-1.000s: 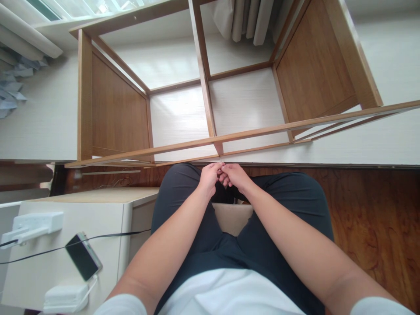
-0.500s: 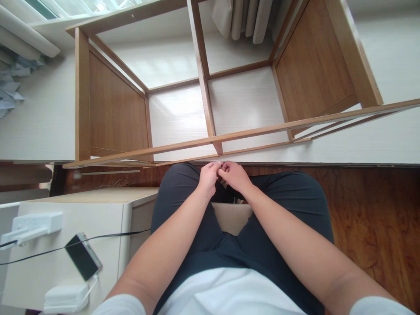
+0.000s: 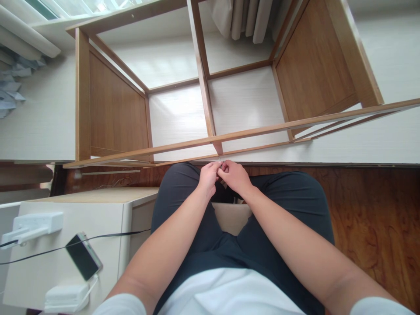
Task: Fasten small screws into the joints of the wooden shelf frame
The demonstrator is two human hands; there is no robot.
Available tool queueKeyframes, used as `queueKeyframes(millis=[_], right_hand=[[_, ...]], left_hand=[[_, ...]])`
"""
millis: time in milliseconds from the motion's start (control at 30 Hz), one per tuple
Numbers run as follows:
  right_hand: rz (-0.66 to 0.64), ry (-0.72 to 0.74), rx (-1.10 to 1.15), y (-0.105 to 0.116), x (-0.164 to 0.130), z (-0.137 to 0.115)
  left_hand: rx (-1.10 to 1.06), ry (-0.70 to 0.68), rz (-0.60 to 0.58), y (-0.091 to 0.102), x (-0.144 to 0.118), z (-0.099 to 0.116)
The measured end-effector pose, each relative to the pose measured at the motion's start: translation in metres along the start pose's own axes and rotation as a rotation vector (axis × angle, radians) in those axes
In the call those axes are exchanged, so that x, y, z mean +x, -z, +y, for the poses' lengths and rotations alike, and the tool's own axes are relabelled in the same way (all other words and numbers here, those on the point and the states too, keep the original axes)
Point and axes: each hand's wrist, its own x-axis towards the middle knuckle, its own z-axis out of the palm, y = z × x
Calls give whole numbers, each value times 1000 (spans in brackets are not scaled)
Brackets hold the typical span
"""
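Note:
My left hand [image 3: 209, 176] and my right hand [image 3: 234, 175] meet above my knees, fingertips pinched together. Between them is something small and thin, too little of it showing to name. Just beyond my fingers stands a brown wooden frame [image 3: 202, 83], a piece of furniture with a middle divider and open front. Its lower front rail [image 3: 262, 130] runs across in front of my hands, and the foot of the divider ends close to my fingertips. Solid wood panels [image 3: 118, 103] close the frame's sides.
The frame rests on a pale ledge [image 3: 354, 151]. To my left, a white cabinet [image 3: 108, 245] bears a phone [image 3: 84, 256], a power strip [image 3: 37, 224] and a white charger [image 3: 65, 299]. A black cable [image 3: 114, 235] crosses it. Curtains [image 3: 244, 19] hang behind the frame.
My right hand's fingers have shifted very slightly against the left. Both hands stay in the same place, and the frame has not moved.

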Motion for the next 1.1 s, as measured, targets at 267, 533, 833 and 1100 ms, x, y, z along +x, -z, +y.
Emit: queueKeyframes(millis=[267,533,833,1100], right_hand=[[25,15,79,-3,4,6],[-149,-86,450,-16,14,16],[-151,-97,334,-12,12,14],[-148,-105,235,-7,9,10]], left_hand=[[-4,-5,-13,0,-1,1],[-2,-10,-25,1,3,-2],[18,-8,2,1,1,-1],[22,-10,-1,1,1,-1]])
